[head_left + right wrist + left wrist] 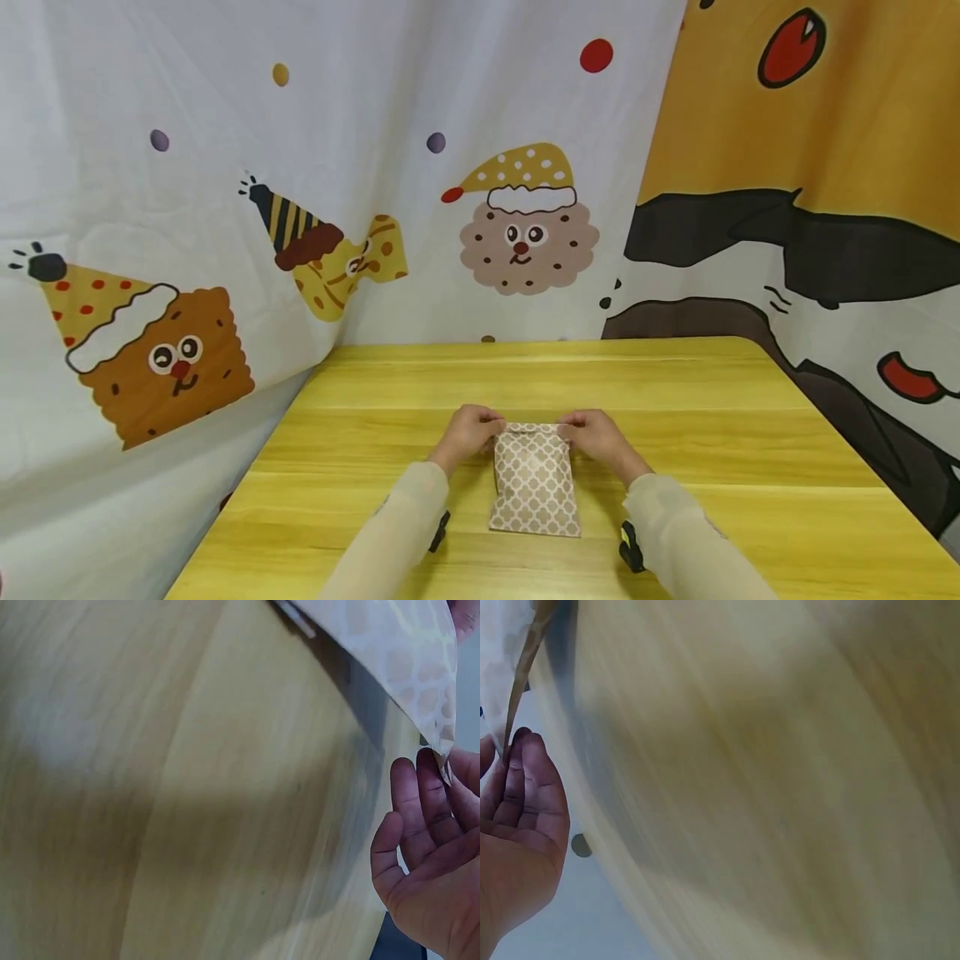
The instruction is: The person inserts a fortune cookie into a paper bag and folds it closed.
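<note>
A tan paper bag with a white lattice pattern is held over the wooden table, its top edge folded over. My left hand pinches the bag's upper left corner between thumb and fingers. At the upper right corner my right hand pinches the fold the same way. In the left wrist view the bag's side edge runs down into the left fingertips. The right wrist view has the bag's corner between the right thumb and fingers. What the bag contains is hidden.
The yellow wood-grain table extends around the bag on all sides. Behind it hangs a white curtain printed with cartoon biscuits, and its folds border the table at left and right. Dark straps show at both wrists.
</note>
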A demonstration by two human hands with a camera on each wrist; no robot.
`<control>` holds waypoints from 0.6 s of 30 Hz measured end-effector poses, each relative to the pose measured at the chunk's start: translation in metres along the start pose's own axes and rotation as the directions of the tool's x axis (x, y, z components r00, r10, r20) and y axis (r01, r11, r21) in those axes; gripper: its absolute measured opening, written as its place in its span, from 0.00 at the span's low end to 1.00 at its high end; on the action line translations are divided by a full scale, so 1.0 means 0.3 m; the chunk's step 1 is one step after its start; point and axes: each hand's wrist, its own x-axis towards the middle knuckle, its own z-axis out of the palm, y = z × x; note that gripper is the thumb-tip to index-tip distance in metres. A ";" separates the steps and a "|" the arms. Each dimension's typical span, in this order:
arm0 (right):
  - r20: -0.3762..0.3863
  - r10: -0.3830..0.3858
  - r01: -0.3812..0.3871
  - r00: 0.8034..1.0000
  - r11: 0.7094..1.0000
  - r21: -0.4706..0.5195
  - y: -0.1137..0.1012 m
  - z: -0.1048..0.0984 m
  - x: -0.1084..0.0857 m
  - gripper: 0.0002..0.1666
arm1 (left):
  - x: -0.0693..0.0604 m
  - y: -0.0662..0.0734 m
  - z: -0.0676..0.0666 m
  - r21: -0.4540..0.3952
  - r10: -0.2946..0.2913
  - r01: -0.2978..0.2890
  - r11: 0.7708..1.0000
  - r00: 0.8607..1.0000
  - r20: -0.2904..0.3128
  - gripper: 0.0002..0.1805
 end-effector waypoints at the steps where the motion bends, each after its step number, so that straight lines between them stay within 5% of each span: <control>1: -0.004 -0.002 0.002 1.000 1.000 -0.003 0.004 0.002 0.001 0.11 | 0.001 -0.004 -0.001 0.012 0.003 -0.003 1.000 1.000 -0.004 0.10; 18: 0.021 -0.011 0.012 1.000 0.999 -0.051 0.018 -0.060 -0.029 0.22 | -0.025 -0.066 -0.090 0.059 0.016 -0.013 0.998 0.998 -0.054 0.13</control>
